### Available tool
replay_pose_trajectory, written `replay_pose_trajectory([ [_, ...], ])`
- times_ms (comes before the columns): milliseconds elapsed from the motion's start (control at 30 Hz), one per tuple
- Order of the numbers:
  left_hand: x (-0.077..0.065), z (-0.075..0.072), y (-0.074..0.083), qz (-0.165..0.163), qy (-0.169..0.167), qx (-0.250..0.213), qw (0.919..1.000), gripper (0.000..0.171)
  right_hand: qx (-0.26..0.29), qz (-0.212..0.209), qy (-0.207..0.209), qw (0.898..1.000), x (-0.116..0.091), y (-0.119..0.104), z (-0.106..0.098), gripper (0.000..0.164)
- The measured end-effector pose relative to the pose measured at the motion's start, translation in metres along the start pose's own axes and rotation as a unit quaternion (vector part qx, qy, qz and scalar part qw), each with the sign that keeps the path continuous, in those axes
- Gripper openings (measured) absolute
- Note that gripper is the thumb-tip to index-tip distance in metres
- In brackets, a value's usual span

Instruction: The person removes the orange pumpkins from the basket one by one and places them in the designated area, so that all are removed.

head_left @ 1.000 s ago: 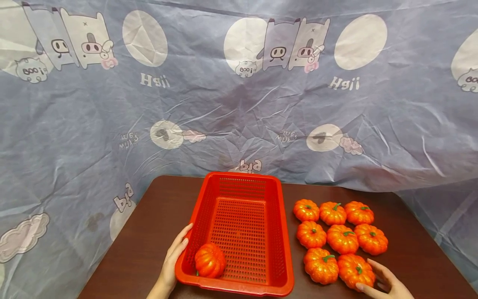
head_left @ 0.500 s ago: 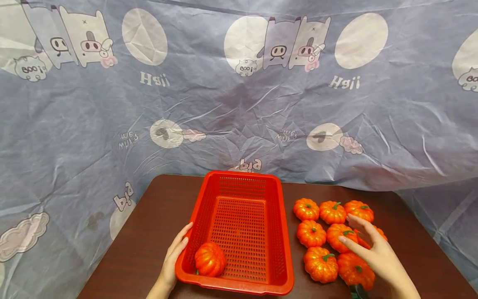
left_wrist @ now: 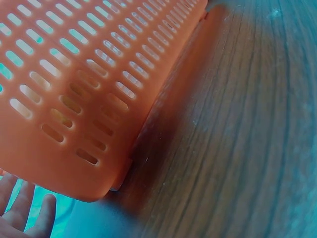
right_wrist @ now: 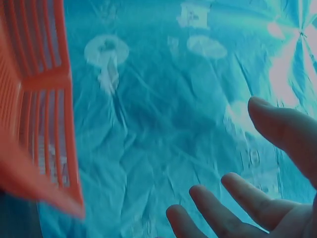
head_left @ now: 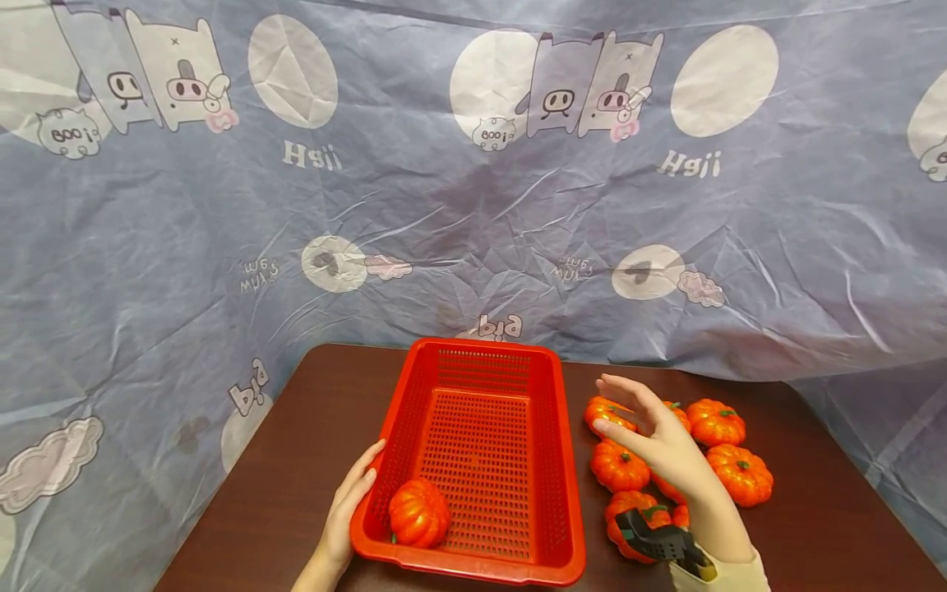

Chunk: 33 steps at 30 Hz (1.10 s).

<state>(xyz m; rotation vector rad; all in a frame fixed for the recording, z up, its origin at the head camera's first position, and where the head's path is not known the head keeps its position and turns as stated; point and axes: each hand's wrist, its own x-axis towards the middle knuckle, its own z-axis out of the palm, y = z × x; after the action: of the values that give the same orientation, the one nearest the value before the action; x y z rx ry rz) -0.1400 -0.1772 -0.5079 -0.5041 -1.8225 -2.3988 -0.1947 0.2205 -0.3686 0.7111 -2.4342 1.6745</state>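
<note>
A red perforated plastic basket [head_left: 473, 567] stands on the table with one orange pumpkin [head_left: 418, 514] lying tilted in its near left corner. My left hand [head_left: 344, 511] rests against the basket's left rim, its fingers fairly straight; the left wrist view shows its fingertips [left_wrist: 45, 210] by the rim. To the basket's right, my right hand [head_left: 658, 436] hovers above the pumpkins, fingers spread and nothing in them. Closest to its fingertips is the far left pumpkin [head_left: 608, 413]. The hand and wrist partly cover several pumpkins. In the right wrist view the fingers [right_wrist: 213, 210] hold nothing.
Several pumpkins sit in rows, among them a middle left pumpkin [head_left: 620, 466], a far right pumpkin [head_left: 715, 423] and a middle right pumpkin [head_left: 741, 477]. A black wrist device [head_left: 654, 538] is on my right wrist. Behind the brown table [head_left: 259, 485] hangs a patterned cloth [head_left: 459, 214].
My right hand has let go of the near right pumpkin, which stays on the table, and moved forward and left to the far left pumpkin. The left hand keeps its place.
</note>
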Motion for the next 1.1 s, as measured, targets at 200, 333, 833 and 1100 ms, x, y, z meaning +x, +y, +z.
replay_pose_trajectory([
  [200,0.0,-0.001,0.0,0.004,-0.005,0.0,1.0,0.045,-0.008,-0.021,-0.027,0.999,0.023,-0.013,0.028,0.054],
  [333,-0.001,-0.001,-0.001,0.002,-0.004,0.0,1.0,0.045,0.006,-0.034,-0.055,0.998,0.035,-0.022,0.048,0.054],
  [833,0.0,0.0,-0.002,0.011,-0.011,-0.004,0.9999,0.045,0.069,-0.019,-0.189,0.979,0.059,-0.025,0.121,0.051],
  [1100,0.0,-0.001,-0.001,0.003,-0.001,0.004,1.0,0.045,0.091,0.022,-0.239,0.967,0.063,-0.014,0.155,0.048],
])
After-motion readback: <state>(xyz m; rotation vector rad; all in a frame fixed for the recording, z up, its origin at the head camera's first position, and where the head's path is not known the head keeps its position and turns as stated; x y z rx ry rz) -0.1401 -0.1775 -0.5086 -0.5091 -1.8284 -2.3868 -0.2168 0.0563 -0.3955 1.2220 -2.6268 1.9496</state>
